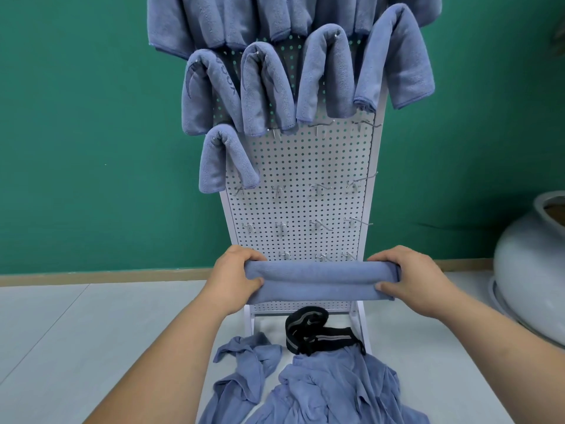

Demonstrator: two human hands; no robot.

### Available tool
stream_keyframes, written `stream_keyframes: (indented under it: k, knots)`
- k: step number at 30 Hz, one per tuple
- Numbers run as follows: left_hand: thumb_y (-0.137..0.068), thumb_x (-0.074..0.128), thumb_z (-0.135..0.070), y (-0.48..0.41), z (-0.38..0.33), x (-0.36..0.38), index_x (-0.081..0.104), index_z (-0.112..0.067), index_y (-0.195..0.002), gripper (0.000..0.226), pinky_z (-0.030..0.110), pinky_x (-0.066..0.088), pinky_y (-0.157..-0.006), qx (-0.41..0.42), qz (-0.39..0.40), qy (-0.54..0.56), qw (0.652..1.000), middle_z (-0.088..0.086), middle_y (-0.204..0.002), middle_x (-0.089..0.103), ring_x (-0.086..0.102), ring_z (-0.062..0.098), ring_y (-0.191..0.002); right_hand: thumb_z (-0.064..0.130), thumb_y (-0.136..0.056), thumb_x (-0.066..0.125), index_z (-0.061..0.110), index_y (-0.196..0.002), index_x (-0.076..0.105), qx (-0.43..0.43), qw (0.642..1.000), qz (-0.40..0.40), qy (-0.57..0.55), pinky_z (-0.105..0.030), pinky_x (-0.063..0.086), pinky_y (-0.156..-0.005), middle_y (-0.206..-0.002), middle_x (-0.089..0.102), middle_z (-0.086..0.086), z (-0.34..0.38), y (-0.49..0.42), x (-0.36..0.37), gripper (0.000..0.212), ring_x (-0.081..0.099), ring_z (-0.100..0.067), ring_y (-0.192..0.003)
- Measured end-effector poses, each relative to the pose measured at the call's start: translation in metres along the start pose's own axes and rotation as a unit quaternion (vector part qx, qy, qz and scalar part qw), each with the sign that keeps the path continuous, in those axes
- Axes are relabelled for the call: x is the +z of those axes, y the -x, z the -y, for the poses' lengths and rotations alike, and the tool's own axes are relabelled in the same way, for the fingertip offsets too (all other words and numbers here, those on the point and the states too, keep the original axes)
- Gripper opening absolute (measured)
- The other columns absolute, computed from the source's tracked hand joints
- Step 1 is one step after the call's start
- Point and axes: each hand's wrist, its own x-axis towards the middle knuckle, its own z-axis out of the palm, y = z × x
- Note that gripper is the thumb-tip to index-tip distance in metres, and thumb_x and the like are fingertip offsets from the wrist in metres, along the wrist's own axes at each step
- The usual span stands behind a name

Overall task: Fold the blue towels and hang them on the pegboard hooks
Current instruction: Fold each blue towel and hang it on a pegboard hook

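The folded blue terry-cloth towel [321,281] looks soft, matt and fuzzy, the white perforated metal pegboard [305,197] smooth with shiny wire hooks [318,188], the pale grey floor [91,332] smooth and faintly glossy.

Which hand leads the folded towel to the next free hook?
Left, likely. The left hand and right hand each grip an end of the folded towel, but the free hook beside the hung towel sits nearer the left.
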Motion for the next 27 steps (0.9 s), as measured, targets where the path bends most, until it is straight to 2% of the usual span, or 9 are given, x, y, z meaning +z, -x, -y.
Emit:
stream_keyframes:
  k: [4,6,8,12,17,21,22,24,27]
  knots:
    - [-0.093,0.073,-0.018,-0.001,0.0,0.0,0.069,-0.033,-0.099,0.016,0.035,0.051,-0.093,-0.011,-0.019,-0.024,0.999,-0.009,-0.11,0.059,0.057,0.02,-0.107,0.02,-0.089,0.075,0.042,-0.09,0.064,0.017,0.999,-0.018,0.045,-0.032,0.046,-0.072,-0.095,0.07,0.012,-0.007,-0.001,0.0,0.025,0.062,-0.014,-0.088]
    - [-0.095,0.073,-0.026,-0.001,0.003,-0.001,0.068,-0.03,-0.093,0.007,0.035,0.053,-0.086,-0.051,-0.024,0.057,0.997,-0.006,-0.106,0.065,0.058,0.021,-0.102,0.019,-0.092,0.074,0.033,-0.088,0.068,0.04,0.997,-0.016,-0.062,-0.033,0.052,-0.071,-0.084,0.074,0.01,-0.012,0.001,-0.004,0.015,0.066,-0.013,-0.081]
    - [-0.099,0.071,-0.028,0.0,0.001,-0.004,0.067,-0.018,-0.098,0.011,0.03,0.051,-0.075,-0.1,-0.022,0.182,0.978,0.005,-0.101,0.071,0.061,0.018,-0.089,0.017,-0.096,0.074,0.018,-0.096,0.072,0.061,0.968,0.012,-0.242,-0.034,0.057,-0.079,-0.088,0.078,0.001,-0.013,0.005,-0.01,0.003,0.069,-0.016,-0.082]
    - [-0.104,0.064,-0.031,0.003,-0.002,-0.007,0.066,-0.01,-0.105,0.021,0.028,0.054,-0.075,-0.117,-0.032,0.282,0.952,0.007,-0.101,0.077,0.067,0.014,-0.086,0.019,-0.098,0.071,0.009,-0.122,0.072,0.089,0.895,0.069,-0.432,-0.044,0.06,-0.097,-0.113,0.079,-0.014,-0.009,0.008,-0.02,0.025,0.076,-0.03,-0.104]
    - [-0.106,0.062,-0.029,-0.001,-0.004,-0.01,0.068,-0.012,-0.106,0.018,0.03,0.059,-0.058,-0.119,-0.081,0.308,0.94,0.016,-0.095,0.076,0.067,0.022,-0.078,0.018,-0.102,0.065,0.009,-0.126,0.073,0.113,0.883,0.097,-0.446,-0.042,0.058,-0.097,-0.118,0.078,-0.015,-0.011,0.006,-0.026,0.027,0.075,-0.031,-0.105]
    - [-0.104,0.065,-0.033,-0.005,0.004,0.0,0.065,-0.013,-0.099,0.02,0.038,0.061,-0.055,-0.132,-0.082,0.201,0.967,0.016,-0.093,0.071,0.068,0.033,-0.079,0.015,-0.102,0.066,0.006,-0.12,0.074,0.139,0.892,0.091,-0.421,-0.032,0.064,-0.081,-0.111,0.079,-0.016,-0.011,0.004,-0.018,0.022,0.076,-0.025,-0.094]
    - [-0.102,0.065,-0.035,-0.005,0.004,0.004,0.064,-0.013,-0.096,0.023,0.044,0.062,-0.06,-0.131,-0.081,0.155,0.976,0.013,-0.091,0.069,0.067,0.033,-0.08,0.015,-0.102,0.068,0.006,-0.117,0.075,0.15,0.902,0.07,-0.4,-0.034,0.065,-0.08,-0.106,0.08,-0.016,-0.01,0.003,-0.014,0.019,0.076,-0.023,-0.089]
    - [-0.101,0.063,-0.036,-0.004,-0.002,0.011,0.058,-0.01,-0.089,0.029,0.039,0.054,-0.067,-0.133,-0.089,0.081,0.984,0.007,-0.084,0.065,0.061,0.028,-0.077,0.016,-0.099,0.072,0.008,-0.107,0.077,0.17,0.925,0.013,-0.339,-0.044,0.065,-0.086,-0.094,0.081,-0.014,-0.008,-0.002,0.0,0.013,0.073,-0.022,-0.08]
    - [-0.1,0.058,-0.031,0.0,-0.02,0.021,0.049,-0.011,-0.086,0.026,0.031,0.04,-0.06,-0.125,-0.109,0.07,0.984,0.001,-0.076,0.056,0.05,0.018,-0.068,0.029,-0.093,0.076,0.018,-0.092,0.077,0.172,0.95,-0.062,-0.252,-0.054,0.064,-0.086,-0.081,0.079,-0.003,0.008,-0.006,0.019,0.011,0.076,-0.028,-0.082]
